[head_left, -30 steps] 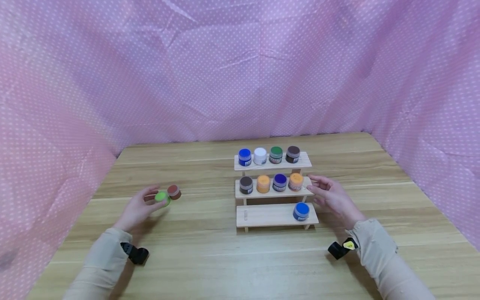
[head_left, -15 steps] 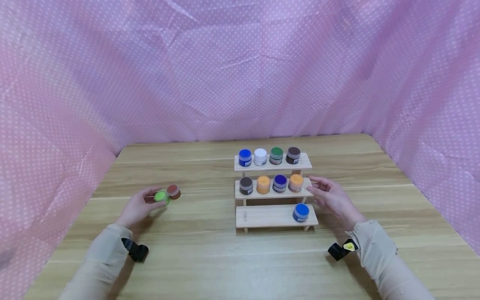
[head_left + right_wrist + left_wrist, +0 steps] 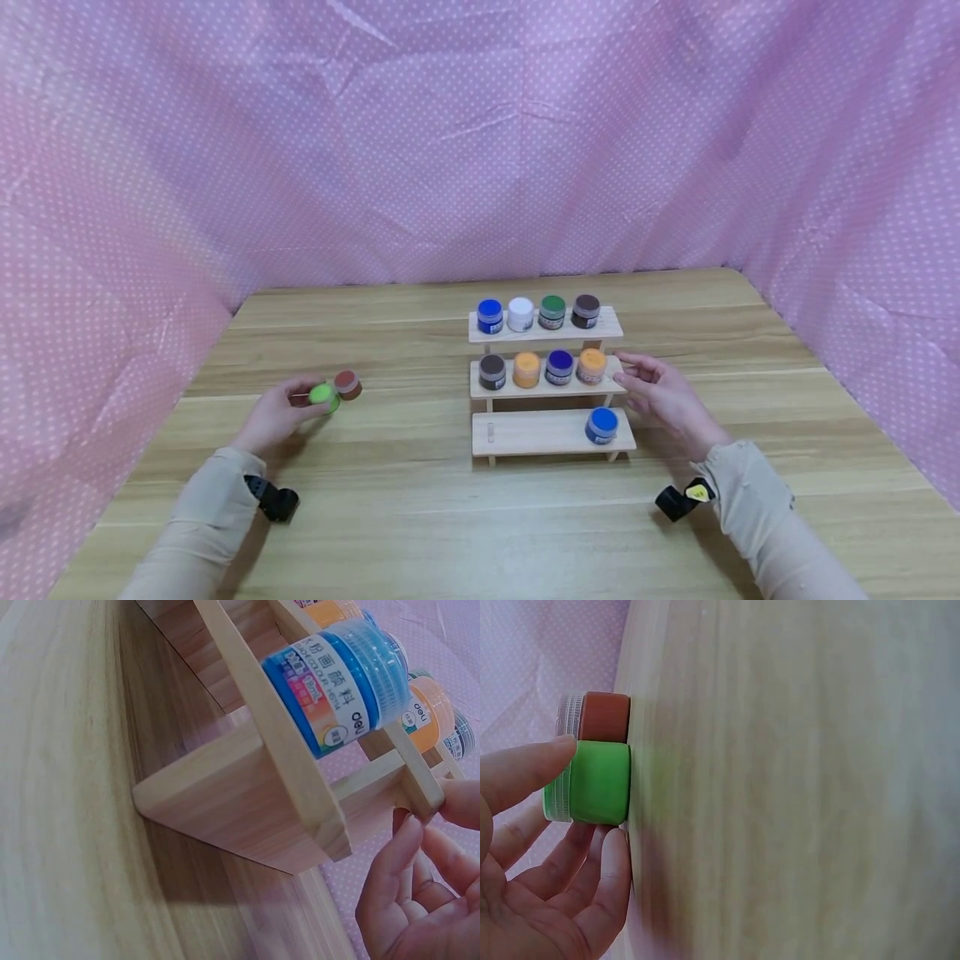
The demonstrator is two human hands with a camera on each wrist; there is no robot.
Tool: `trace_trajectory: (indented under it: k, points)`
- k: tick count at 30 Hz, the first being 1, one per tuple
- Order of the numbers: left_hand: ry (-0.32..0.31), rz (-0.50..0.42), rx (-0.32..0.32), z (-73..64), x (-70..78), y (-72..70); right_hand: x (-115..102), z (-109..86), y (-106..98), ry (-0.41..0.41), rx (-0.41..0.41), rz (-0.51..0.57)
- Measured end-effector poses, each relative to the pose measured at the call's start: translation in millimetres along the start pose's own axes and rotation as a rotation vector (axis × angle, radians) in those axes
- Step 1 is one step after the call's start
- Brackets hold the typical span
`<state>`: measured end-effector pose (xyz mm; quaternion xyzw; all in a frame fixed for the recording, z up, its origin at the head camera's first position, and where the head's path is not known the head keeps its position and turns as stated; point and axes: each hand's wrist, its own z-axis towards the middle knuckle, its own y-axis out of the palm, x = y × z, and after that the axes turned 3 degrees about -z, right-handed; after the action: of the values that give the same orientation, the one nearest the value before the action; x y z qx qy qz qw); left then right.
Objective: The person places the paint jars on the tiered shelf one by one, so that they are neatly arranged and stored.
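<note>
My left hand (image 3: 273,417) holds a small light-green paint jar (image 3: 324,397) between thumb and fingers. In the left wrist view the green jar (image 3: 600,784) stands on the table, right against a brown-red jar (image 3: 606,716). At the right, my right hand (image 3: 671,402) pinches the end of the middle shelf of a three-step wooden stand (image 3: 536,433). Thumb and fingertips meet at that shelf corner in the right wrist view, where a blue labelled gouache jar (image 3: 337,686) sits on the lowest step.
Four-jar rows are avoided here: several jars, including a white one (image 3: 521,314), line the top shelf. Several more, including an orange one (image 3: 527,369), fill the middle shelf. A pink dotted cloth (image 3: 480,167) hangs behind the wooden table (image 3: 405,517).
Almost nothing differs. The left hand and the green jar shift very slightly; the right hand keeps its place at the stand.
</note>
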<state>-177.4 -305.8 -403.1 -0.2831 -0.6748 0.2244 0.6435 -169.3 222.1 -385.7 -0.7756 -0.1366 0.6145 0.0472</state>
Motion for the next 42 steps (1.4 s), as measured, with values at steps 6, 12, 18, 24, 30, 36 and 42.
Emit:
trace_trajectory:
  k: [6,12,18,24,30,36,42]
  points:
    - [-0.006,-0.011,-0.003,2.8,-1.4,0.5,0.2,1.3,-1.2,-0.007,0.001,-0.007]
    - [-0.046,-0.02,-0.024,1.2,-3.6,-0.6,-1.6,0.1,0.0,-0.009,0.001,-0.003]
    - [-0.047,-0.022,-0.004,-1.2,-6.2,-2.4,-2.1,0.3,0.9,-0.011,-0.001,-0.001]
    - [-0.035,-0.019,0.011,-1.7,-7.7,-5.4,-1.0,0.8,0.6,-0.008,-0.005,0.005]
    - [-0.032,-0.03,0.035,-3.6,-5.8,-6.8,0.2,0.6,0.2,-0.005,-0.005,0.01]
    - [-0.071,-0.036,0.056,-8.0,-3.0,-9.0,0.0,1.3,1.1,-0.003,-0.001,0.016]
    - [-0.141,-0.135,0.062,-10.6,-0.8,-11.4,0.2,1.6,0.9,0.002,0.002,0.039]
